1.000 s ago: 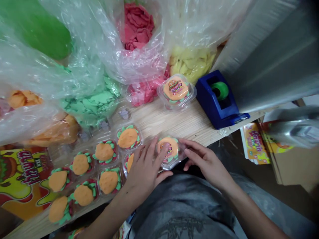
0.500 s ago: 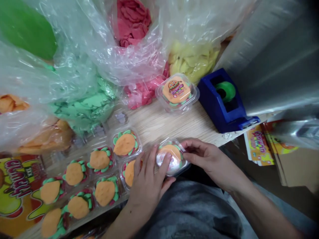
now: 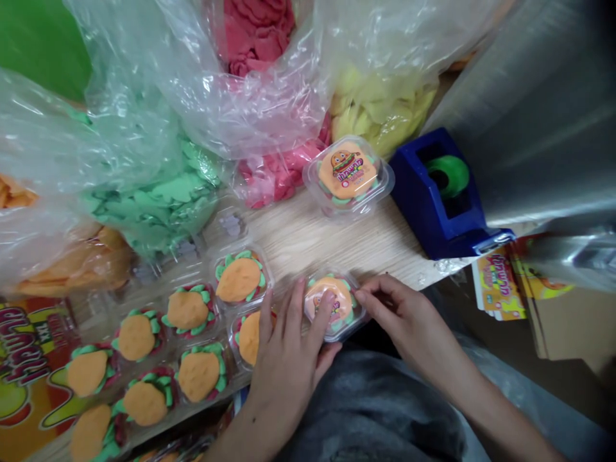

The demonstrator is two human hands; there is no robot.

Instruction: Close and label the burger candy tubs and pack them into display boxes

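Note:
A clear plastic box (image 3: 349, 330) with a burger-shaped candy inside and a printed burger label on its lid sits at the table's front edge. My left hand (image 3: 293, 346) steadies it from the left, the thumb pressing on the lid and the fingers lying along its side. At the box's right edge, the thumb and forefinger of my right hand (image 3: 397, 308) are pinched together; whether a bit of tape is between them I cannot tell. Behind stands another closed, labelled box (image 3: 349, 172). Left of my hands, open boxes hold orange-topped burger candies (image 3: 239, 279) with green and red layers.
A blue tape dispenser (image 3: 428, 212) with a green roll stands at the right. Plastic bags of green (image 3: 154, 202), red (image 3: 279, 173) and yellow pieces (image 3: 380, 109) line the back. Printed cartons (image 3: 33, 378) lie at left. A metallic surface (image 3: 539, 128) rises at right.
My view has shifted slightly. The label on the box in my hands now shows clearly instead of under glare. Both hands stay on that box with little movement.

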